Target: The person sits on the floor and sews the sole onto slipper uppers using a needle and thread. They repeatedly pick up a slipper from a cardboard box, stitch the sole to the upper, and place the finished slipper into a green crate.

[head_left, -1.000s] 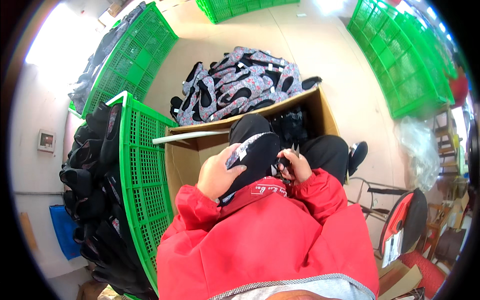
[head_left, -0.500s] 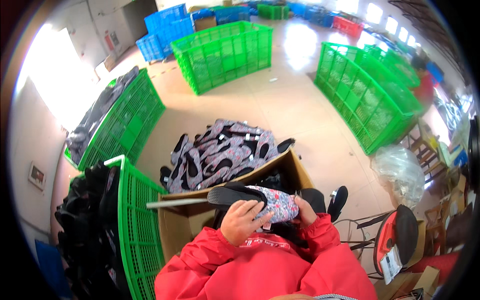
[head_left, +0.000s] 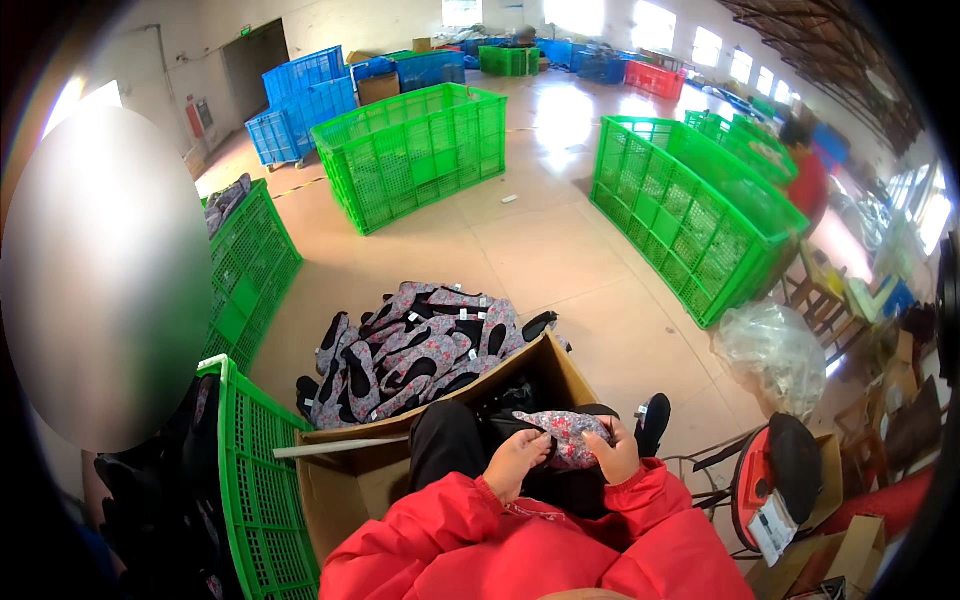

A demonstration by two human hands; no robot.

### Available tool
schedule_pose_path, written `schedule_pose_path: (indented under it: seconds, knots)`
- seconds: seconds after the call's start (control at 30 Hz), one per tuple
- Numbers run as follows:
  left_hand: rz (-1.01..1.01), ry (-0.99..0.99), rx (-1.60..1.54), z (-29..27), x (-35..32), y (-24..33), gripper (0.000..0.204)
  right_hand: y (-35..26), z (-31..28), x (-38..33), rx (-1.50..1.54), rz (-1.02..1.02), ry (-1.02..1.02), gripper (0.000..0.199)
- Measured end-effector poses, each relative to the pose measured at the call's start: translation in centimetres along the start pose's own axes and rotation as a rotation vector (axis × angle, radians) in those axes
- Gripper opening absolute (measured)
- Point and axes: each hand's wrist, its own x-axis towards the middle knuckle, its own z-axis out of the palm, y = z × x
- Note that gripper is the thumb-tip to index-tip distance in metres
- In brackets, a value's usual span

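- Left hand [head_left: 515, 462] curled over near end of floral shoe upper [head_left: 565, 436], fingers gripping fabric.
- Right hand [head_left: 617, 455] closed on same piece from other side, thumb on top.
- Held over lap, between both hands.
- Just ahead of hands: open cardboard box [head_left: 365, 480].
- Beyond box: pile of matching patterned uppers [head_left: 415, 350] on floor.
- Left of left hand: green plastic crate [head_left: 255, 490].

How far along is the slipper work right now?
Looks done: a pile of floral slippers lies on the floor beyond the cardboard box. In hand: the left hand and right hand grip one floral slipper over the lap. Left: how many remain cannot be told.
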Motion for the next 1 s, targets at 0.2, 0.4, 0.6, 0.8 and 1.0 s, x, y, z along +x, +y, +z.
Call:
schedule_pose_path:
  seconds: [0.2, 0.4, 0.6, 0.8, 1.0]
  knots:
    - [-0.057, 0.023, -0.246, -1.9, -0.2, -1.9, 0.022, 0.0, 1.5, -1.3, -0.088, -0.004, -0.07, 0.026]
    - [0.085, 0.223, -0.295, -1.7, -1.9, -3.3, 0.022, -0.6, 3.5, -1.7, -0.088, -0.032, -0.225, 0.032]
    - [0.059, 0.343, -0.295, -2.7, -4.7, -1.8, 0.026, -1.5, 5.4, -3.1, -0.026, 0.034, -0.359, 0.03]
    - [-0.096, 0.301, -0.416, -4.8, -8.5, 1.1, 0.025, -1.8, 8.2, -3.9, -0.235, -0.156, -0.566, 0.029]
    - [0.145, 0.52, -0.208, -6.5, -9.6, 0.2, 0.021, -2.7, 10.7, -3.6, -0.304, -0.077, -0.694, 0.026]
